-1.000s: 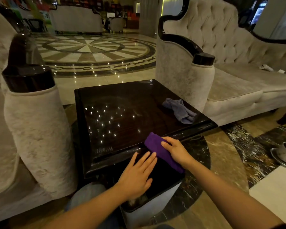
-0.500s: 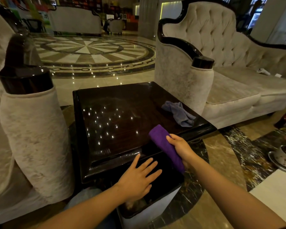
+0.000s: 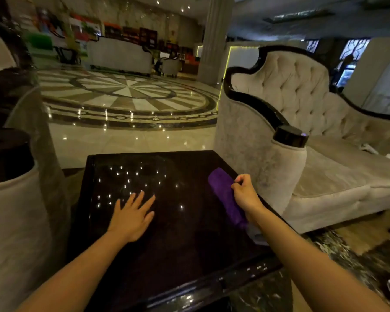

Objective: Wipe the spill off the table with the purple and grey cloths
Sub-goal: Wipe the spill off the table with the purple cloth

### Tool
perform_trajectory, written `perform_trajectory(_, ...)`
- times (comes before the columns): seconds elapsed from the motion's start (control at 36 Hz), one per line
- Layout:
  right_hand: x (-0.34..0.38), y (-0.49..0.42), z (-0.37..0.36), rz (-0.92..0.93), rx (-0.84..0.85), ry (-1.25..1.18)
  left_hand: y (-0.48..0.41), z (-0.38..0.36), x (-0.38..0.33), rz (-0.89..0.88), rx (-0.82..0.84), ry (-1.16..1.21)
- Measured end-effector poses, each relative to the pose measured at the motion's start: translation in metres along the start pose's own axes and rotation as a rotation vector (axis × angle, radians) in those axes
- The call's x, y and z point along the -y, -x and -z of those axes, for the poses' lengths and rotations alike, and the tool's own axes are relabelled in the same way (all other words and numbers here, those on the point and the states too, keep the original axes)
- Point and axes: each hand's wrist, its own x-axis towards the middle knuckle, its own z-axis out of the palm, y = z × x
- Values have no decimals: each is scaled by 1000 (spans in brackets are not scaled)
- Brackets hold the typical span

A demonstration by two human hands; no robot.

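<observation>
A dark glossy square table (image 3: 189,255) fills the lower middle of the head view. My right hand (image 3: 245,194) is closed on a purple cloth (image 3: 225,194), which hangs folded over the table's right side. Under my right forearm a small part of the grey cloth (image 3: 256,236) shows near the table's right edge; the rest is hidden. My left hand (image 3: 132,213) lies flat on the tabletop left of centre, fingers spread, holding nothing. No spill can be made out among the light reflections on the surface.
A beige tufted sofa (image 3: 324,172) with a dark-capped armrest (image 3: 289,136) stands close against the table's right side. Another upholstered armrest (image 3: 16,210) crowds the left side. Polished marble floor (image 3: 126,140) stretches beyond the table's far edge.
The view has tilted up and forward. My right hand has carried the purple cloth from the near edge up over the table's right side, above the grey cloth. My left hand has slid forward onto the tabletop.
</observation>
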Motion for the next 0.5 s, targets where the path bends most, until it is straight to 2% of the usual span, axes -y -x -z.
perform_trajectory(0.22, 7, -108, -5, 99, -36, 208, -52, -17, 25, 175, 79, 74)
perform_trajectory(0.5, -32, -188, -22, 166, 3, 424, -64, -24, 24, 193, 81, 74)
